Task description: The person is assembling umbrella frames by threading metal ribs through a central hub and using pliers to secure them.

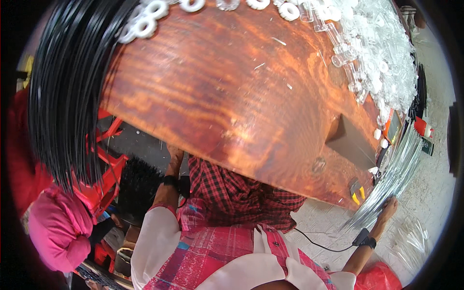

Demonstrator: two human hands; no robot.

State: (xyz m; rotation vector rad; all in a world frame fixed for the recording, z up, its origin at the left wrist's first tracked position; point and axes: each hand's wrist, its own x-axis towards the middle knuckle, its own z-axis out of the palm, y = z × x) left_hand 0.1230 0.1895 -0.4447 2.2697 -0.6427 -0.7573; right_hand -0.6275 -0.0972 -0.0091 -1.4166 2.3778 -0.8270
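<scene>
Pink plaid shirt [208,251] lies between left hand [175,152] and right hand [389,207], whose grips I cannot tell; a right-hand snag could drag overhanging silvery wires [394,164] off the tabletop [217,96].

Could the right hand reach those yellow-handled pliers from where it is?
Probably yes: the pliers lie uncovered on the wooden table, though silvery wires run between them and the right hand.

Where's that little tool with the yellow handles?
In the head view, the yellow-handled tool lies toward the right, on the near right corner of the wooden table, just left of the bundle of silvery wires.
</scene>
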